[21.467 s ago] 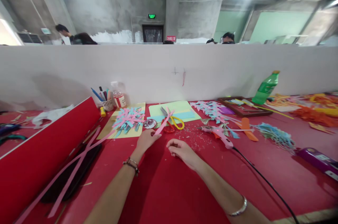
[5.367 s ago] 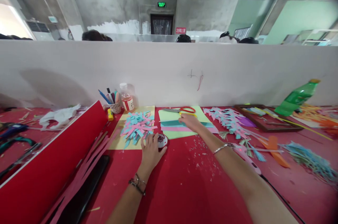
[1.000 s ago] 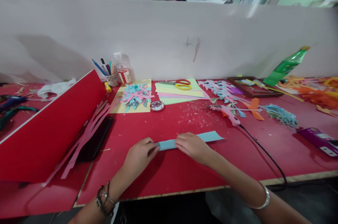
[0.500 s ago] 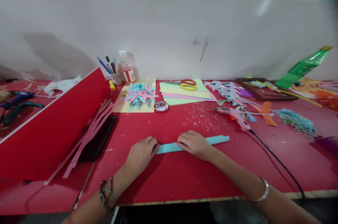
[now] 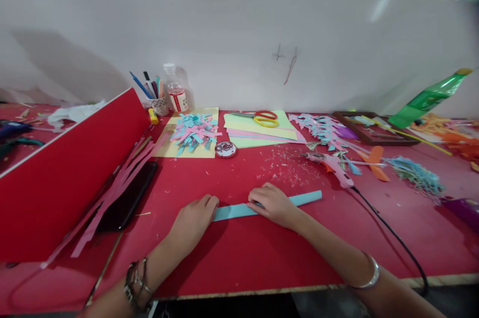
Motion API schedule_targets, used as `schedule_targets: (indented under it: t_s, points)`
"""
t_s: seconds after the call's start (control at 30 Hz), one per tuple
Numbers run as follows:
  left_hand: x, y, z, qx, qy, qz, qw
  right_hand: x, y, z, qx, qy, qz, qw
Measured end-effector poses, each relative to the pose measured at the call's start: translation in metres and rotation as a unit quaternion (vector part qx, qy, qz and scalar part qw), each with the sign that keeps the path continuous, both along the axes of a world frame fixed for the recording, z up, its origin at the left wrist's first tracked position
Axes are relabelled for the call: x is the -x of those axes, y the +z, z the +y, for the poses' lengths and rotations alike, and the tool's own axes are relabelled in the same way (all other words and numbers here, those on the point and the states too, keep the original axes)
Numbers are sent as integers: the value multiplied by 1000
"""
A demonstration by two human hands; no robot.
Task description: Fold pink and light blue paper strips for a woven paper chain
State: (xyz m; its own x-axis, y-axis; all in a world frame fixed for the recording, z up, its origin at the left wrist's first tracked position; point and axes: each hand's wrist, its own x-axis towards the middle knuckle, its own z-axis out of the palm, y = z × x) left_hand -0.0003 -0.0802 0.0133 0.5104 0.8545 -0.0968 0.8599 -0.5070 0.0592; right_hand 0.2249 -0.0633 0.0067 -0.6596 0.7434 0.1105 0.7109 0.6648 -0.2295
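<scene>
Blue paper strip (image 5: 234, 211) lies across the red bench (image 5: 209, 268), near its front edge. Left hand (image 5: 192, 219) grips one end, right hand (image 5: 274, 205) its middle; the two-point hold presumably keeps it flat.

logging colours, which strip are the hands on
The light-blue paper strip, with the left hand at one end, right hand midway; the pink strips lie left, untouched.

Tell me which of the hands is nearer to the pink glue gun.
Right. The right hand is in front and left of the pink glue gun; the left hand is farther left.
</scene>
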Motion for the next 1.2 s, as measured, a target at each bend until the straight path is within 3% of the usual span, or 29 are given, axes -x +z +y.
schedule_targets:
  t_s: [0.1,0.2,0.3,0.4,0.63,1.0,1.2]
  points:
    - [3,3,0,14,-4,-20,1000,0,-1,0,5,-6,7,1000]
    - [4,7,-2,-24,-19,-30,999,0,-2,0,14,-10,18,1000]
    - [-1,8,-9,-67,-95,-31,993,0,-3,2,22,-7,25,999]
    - [-12,6,-24,-35,-158,-66,985,0,-3,2,20,-2,23,1000]
    - [-23,5,-52,16,-96,-114,989,2,-1,-1,27,-12,38,999]
    - [-39,1,-62,-21,-1,-105,994,3,-3,-2,26,-43,36,998]
    - [-41,3,-62,-1,8,-107,994,3,-4,-2,28,-58,43,997]
